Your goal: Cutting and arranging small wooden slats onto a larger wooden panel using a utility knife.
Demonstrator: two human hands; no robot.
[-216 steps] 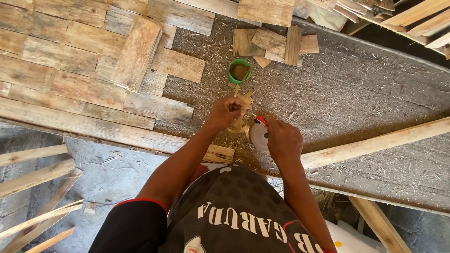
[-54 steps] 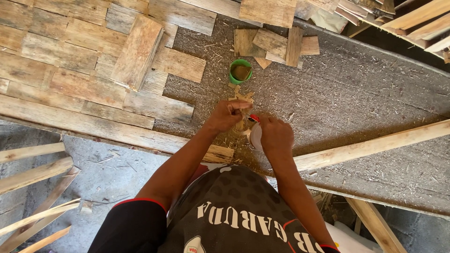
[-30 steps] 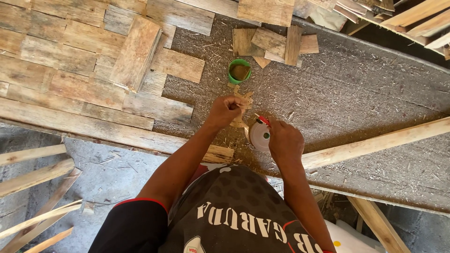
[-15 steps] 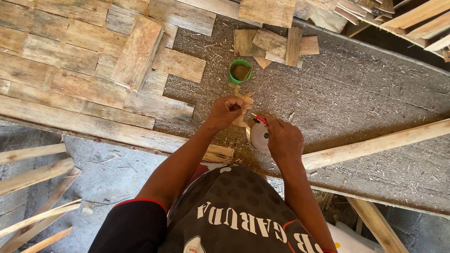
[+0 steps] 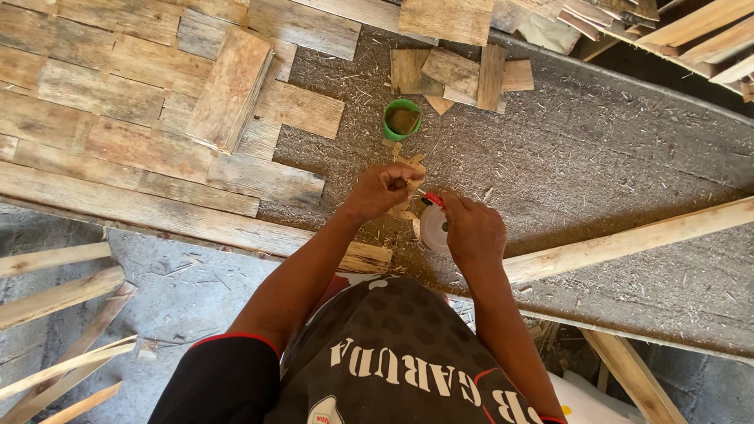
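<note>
While the small pale wood piece (image 5: pixel 408 182) sits pinched in the curled fingers of the left hand (image 5: pixel 382 188), it is held just above the grey, sawdust-strewn counter (image 5: pixel 613 157), close in front of the person's chest. Right beside it, the right hand (image 5: pixel 471 229) is closed around a white glue bottle (image 5: pixel 433 228) with a red tip (image 5: pixel 434 200), the tip tilted toward the wood piece; whether it touches the wood cannot be told. The two hands are near each other, almost meeting over the bottle. Just beyond the wood piece stands a small green cup (image 5: pixel 402 119), upright, with brownish contents, and a few wood chips lie between it and the hands. Farther back, a loose cluster of short flat wood offcuts (image 5: pixel 459 72) rests on the counter. To the left, weathered planks (image 5: pixel 118 118) are laid side by side in rows, with one shorter board (image 5: pixel 229 88) lying tilted on top of them. A long pale wooden batten (image 5: pixel 628 242) runs across the counter from beside the right hand out to the right edge. More battens (image 5: pixel 55 290) lie on the concrete floor at lower left.
</note>
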